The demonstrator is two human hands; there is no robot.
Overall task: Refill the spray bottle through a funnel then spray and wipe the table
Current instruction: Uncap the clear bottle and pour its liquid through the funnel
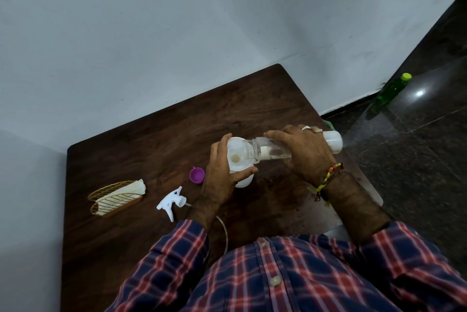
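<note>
Evidently, pouring was under way. The left hand [222,175] had its grip wrapped round the spray bottle [242,180], steadying it and the funnel [236,157] upright on the bench [156,134]. The right hand [303,152] clasped a clear bottle [267,151], tipped mouth-down into the funnel. The sprayer [171,201] lay aside, unscrewed.

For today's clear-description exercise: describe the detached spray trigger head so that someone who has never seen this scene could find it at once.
Start at the dark wooden table set against the pale wall. On its left part, between the gold wire napkin holder and the person's left forearm, the spray trigger head lies on its side. It is the only white nozzle-and-lever piece there, with a thin clear tube trailing from it, unlike the small purple cap nearby.
</note>
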